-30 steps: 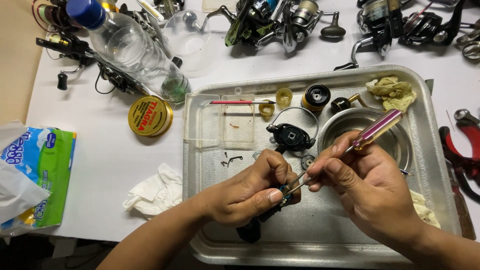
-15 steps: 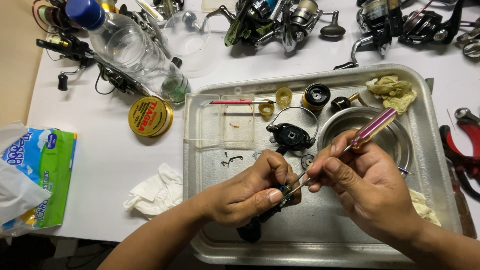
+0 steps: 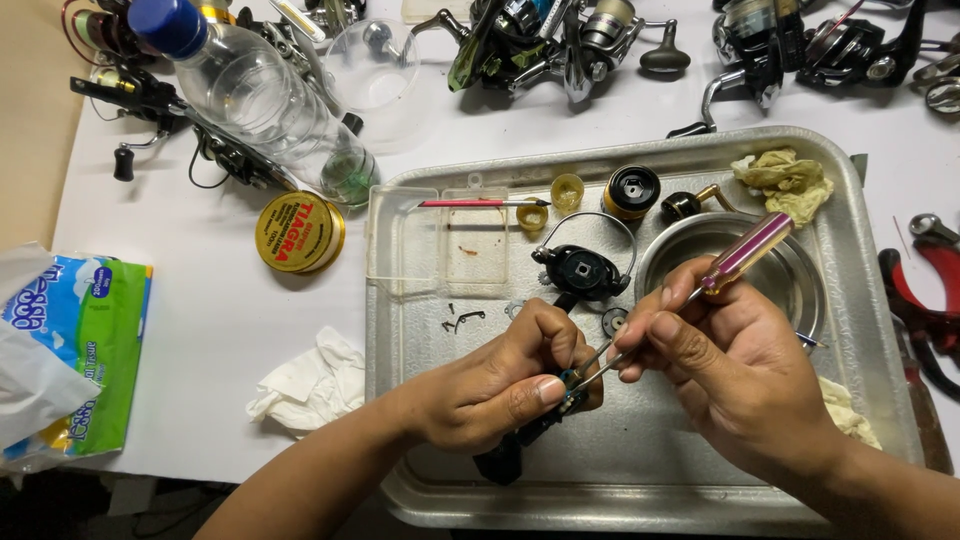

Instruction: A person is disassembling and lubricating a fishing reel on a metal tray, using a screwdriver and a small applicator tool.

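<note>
As hands (image 3: 620,375) meet, screwdriver (image 3: 735,257) slants upward

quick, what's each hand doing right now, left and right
Left hand: closed, pinching a small dark reel part over the metal tray.
Right hand: closed, holding a screwdriver, tip at that part.

We cannot make out the small dark part (image 3: 535,425) pinched in our left hand (image 3: 500,385), since the fingers cover most of it and hide where the screwdriver (image 3: 700,290) tip meets it. The fishing reels (image 3: 560,40) and the red pliers (image 3: 925,300) are cut off by the picture's edges. The tiny bits (image 3: 460,320) on the metal tray (image 3: 640,500) are too small to tell.
</note>
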